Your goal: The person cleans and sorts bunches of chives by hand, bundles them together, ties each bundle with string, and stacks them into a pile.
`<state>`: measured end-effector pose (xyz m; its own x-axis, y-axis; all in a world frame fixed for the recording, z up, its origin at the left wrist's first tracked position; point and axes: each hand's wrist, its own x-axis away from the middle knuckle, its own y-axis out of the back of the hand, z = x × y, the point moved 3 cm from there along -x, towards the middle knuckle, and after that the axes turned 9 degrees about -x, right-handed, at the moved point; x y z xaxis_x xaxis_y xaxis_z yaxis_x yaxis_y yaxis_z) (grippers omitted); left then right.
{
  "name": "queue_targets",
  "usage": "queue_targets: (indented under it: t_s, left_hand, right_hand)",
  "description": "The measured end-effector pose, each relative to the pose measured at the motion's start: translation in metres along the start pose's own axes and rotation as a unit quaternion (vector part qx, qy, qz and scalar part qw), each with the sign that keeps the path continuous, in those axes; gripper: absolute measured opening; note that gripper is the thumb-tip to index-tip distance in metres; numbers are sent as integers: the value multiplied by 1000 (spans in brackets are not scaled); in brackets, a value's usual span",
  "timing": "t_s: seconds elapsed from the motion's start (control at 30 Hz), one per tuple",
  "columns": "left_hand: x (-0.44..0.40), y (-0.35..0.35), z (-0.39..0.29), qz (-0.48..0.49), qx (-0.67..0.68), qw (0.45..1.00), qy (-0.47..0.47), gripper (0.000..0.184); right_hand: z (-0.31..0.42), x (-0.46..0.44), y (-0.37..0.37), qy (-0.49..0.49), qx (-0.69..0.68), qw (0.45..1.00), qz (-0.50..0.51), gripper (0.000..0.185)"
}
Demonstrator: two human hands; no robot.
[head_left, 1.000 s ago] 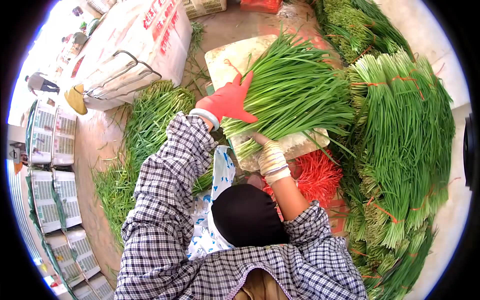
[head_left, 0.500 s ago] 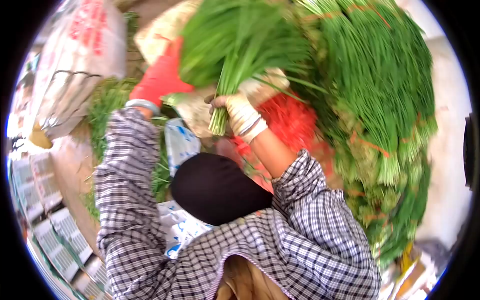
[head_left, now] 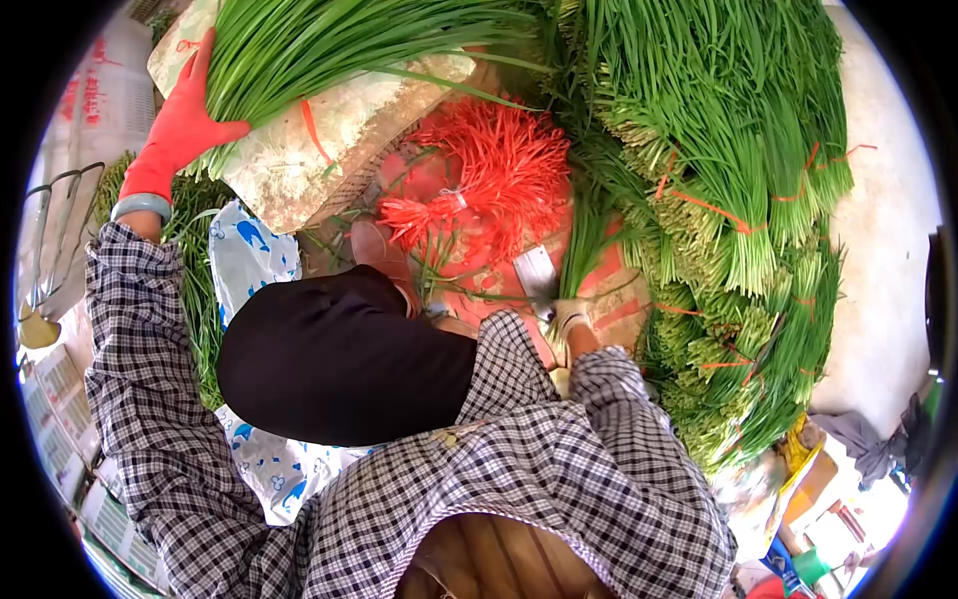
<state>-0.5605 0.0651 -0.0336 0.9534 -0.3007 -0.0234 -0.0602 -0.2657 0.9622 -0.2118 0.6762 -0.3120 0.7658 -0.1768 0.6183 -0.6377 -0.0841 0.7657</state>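
Note:
A large bunch of garlic chives [head_left: 329, 55] lies across a pale, worn block [head_left: 289, 165]. My left hand [head_left: 185, 125], in a red glove, is at the bunch's left edge, fingers spread and thumb over the leaves. Low on the right, my right hand [head_left: 573, 317], wrapped in a whitish covering, is closed around the stems of a smaller bunch of chives [head_left: 587, 245]; its fingers are partly hidden. Just left of that hand lies a flat metal blade [head_left: 536, 272]. A tied bundle of red strips [head_left: 499, 175] rests between the block and the right hand.
Tied chive bundles [head_left: 718, 130] are piled high along the right. Loose greens [head_left: 200, 290] and a blue-patterned white plastic sheet [head_left: 254, 245] lie on the left, beside a large white sack [head_left: 120, 80]. My dark-trousered knee [head_left: 339, 359] is in the middle.
My right hand has let go of the large bunch and moved down to the right, onto the smaller one. The large bunch now lies on the block, with my left hand at its edge.

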Motion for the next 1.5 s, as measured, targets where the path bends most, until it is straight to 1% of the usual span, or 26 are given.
queue_targets:
  t_s: [0.07,0.13,0.17,0.2,0.23,0.27,0.3,0.33,0.37,0.4,0.47,0.53,0.6,0.67,0.7,0.73,0.8,0.83,0.9,0.93,1.03,1.27,1.33,1.4,1.47,1.5]
  left_hand:
    - [0,3,-4,15,-5,1000,12,119]
    - [0,3,-2,27,-11,999,24,119]
    - [-2,0,0,7,-4,1000,-14,119]
    - [0,4,2,-16,-3,999,-47,119]
    - [1,3,4,-8,-1,999,-50,120]
    - [1,2,6,-24,-16,998,-59,122]
    - [2,5,4,-2,-14,1000,-22,122]
    - [1,6,5,4,-9,1000,-14,123]
    - [1,8,2,2,-5,1000,-8,124]
    - [1,13,-3,11,-26,999,24,127]
    - [2,15,-4,6,-46,998,30,130]
    - [2,21,-10,-2,-60,998,26,133]
    - [1,18,-8,-28,-65,997,9,132]
    - [1,24,-12,14,-44,998,44,134]
    - [1,27,-13,24,-50,997,56,134]
    - [0,31,-15,13,-55,997,61,134]
    - [0,32,-13,31,-28,997,68,136]
    - [0,31,-14,-7,-42,998,44,136]
    - [2,31,-10,-17,-33,998,55,135]
    - [2,33,-12,-18,-20,998,58,135]
    - [0,35,-12,-2,-14,996,86,131]
    - [-3,32,-8,30,-5,996,86,125]
    - [-4,33,-7,33,-1,995,89,124]
    - [-4,34,-5,35,0,995,93,122]
    - [-7,34,-2,58,39,994,87,115]
    - [-6,38,-3,52,62,993,82,107]
  right_hand:
    - [-1,16,-23,-158,-270,947,68,39]
    - [12,34,-23,-302,-509,795,132,50]
    - [11,33,4,-242,-392,874,152,60]
    - [13,39,43,-248,-380,875,171,66]
    - [-15,17,-10,-200,-371,897,134,81]
    - [4,33,69,-254,-268,926,86,95]
    - [15,28,110,-104,-410,906,-8,93]
    - [23,26,149,-100,-393,912,-68,76]
    - [29,11,160,-26,-314,927,-202,46]
    - [48,-2,188,29,-439,877,-194,32]
    - [125,17,296,233,-459,825,-234,24]
    - [197,42,380,428,-308,809,-261,31]
    - [249,38,418,511,-237,780,-274,41]
    - [294,28,438,533,-112,793,-274,47]
    - [313,15,435,565,-70,763,-305,49]
    - [333,4,436,573,-18,780,-250,39]
    - [350,-20,434,602,8,753,-267,23]
    - [353,-21,440,607,13,747,-273,23]
    - [346,-15,448,609,-145,744,-234,13]
    - [340,-9,449,600,-168,759,-191,15]
    - [315,16,445,588,-172,773,-165,15]
    - [292,38,459,558,-366,736,-116,18]
    - [314,42,506,622,-382,635,-253,14]
    - [344,37,550,612,-328,610,-383,9]
    - [393,22,581,612,-310,619,-382,5]
    - [423,13,591,624,-209,638,-399,6]
